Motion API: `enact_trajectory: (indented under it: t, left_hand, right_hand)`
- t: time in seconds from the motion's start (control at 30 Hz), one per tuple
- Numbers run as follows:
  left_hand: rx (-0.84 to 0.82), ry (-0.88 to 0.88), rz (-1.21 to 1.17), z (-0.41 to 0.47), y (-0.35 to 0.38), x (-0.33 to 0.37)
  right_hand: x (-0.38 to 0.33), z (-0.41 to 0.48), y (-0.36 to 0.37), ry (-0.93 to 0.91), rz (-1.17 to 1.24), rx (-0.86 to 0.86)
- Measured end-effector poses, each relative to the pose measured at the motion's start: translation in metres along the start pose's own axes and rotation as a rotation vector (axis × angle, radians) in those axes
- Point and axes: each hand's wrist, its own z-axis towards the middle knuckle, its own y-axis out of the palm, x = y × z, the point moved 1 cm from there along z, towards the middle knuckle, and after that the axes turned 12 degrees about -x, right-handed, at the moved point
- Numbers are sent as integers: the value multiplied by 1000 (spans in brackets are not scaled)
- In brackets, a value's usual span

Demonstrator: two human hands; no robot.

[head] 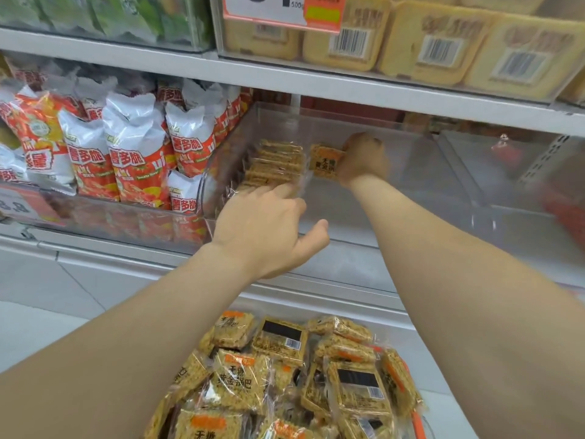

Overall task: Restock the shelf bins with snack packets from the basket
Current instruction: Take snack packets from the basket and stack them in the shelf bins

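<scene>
My right hand reaches deep into a clear shelf bin and grips a golden rice-cracker packet, held upright near the back. My left hand is at the bin's front left. Its extended fingers touch a row of the same packets standing against the bin's left wall, and its thumb sticks out to the right. Below my arms, at the bottom of the view, lies a heap of several more packets. The orange edge of the basket shows at its right side.
The bin to the left holds red and white chip bags. Above is a shelf with yellow boxed snacks and a price tag. Another clear bin stands to the right. A blurred red object sits at the right edge.
</scene>
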Motion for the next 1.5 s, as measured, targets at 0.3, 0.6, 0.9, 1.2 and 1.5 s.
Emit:
enact_trajectory:
  t: [0.3,0.6,0.9,1.2,1.5]
  left_hand:
    - [-8,-4,-20,1,3,-1]
    - [-12,-21,-49,-1,2,0]
    - [-68,-95,-94,3,-1,4]
    - [-109,-29,-115,1,-4,1]
    - [141,82,-307,-27,-34,1]
  right_hand:
    - [9,-2,0,-140,-48,-36]
    - [3,-16,3,-65,155,-183]
    - [-1,-29,-4,-148,162,-345]
    - [3,-38,-13,-108,-7,-450]
    - [-7,-103,-56,-337,-271,-216]
